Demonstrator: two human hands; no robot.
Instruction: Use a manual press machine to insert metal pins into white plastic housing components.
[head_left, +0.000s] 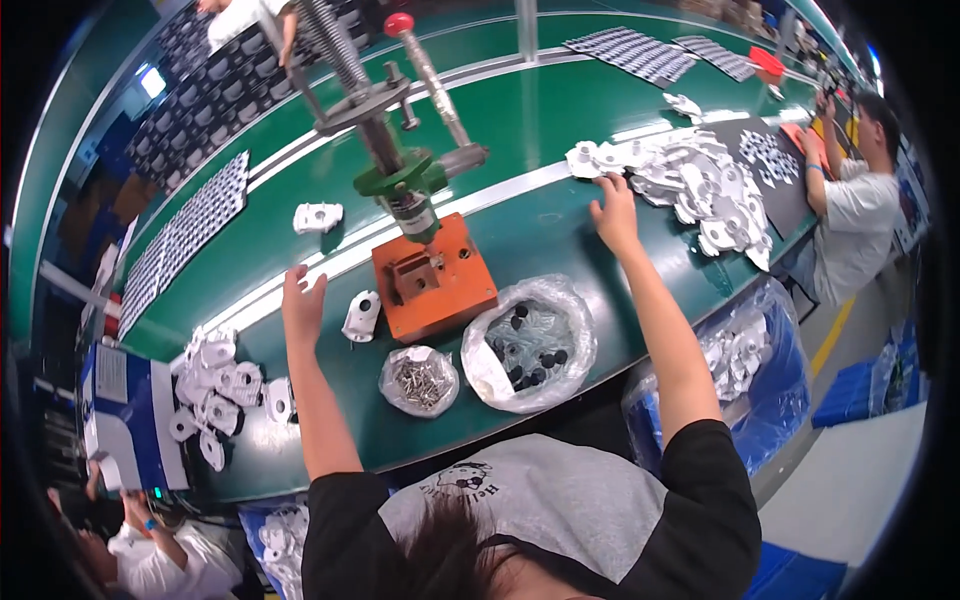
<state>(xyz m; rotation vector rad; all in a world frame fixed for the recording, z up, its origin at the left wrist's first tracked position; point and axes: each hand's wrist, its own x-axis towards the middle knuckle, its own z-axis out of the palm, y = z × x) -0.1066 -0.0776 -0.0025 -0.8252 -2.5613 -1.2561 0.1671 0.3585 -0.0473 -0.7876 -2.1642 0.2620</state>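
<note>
Two bare hands reach over the green table in the head view, set well apart. The left hand (pixel 304 308) is raised with its thumb and fingers apart and nothing visible between them. Beyond its fingertips lies a single white part (pixel 318 217); just to their right, a little nearer the body, stands another white piece (pixel 361 316). Down and left of these fingers is a smaller white pile (pixel 215 388).

The right hand (pixel 617 218) has its thumb apart from its fingers, which extend to the left end of a large heap of white parts (pixel 697 180); whether they touch it cannot be told. Most of that heap spreads to the right of these fingers.

Between both sets of fingers sits an orange block (pixel 440 310) under a green press head (pixel 400 182). Nearer the body than either hand's fingers are a bag of small metal pins (pixel 420 382) and, right beside it, a larger clear bag (pixel 575 340) holding black pieces (pixel 551 359).
</note>
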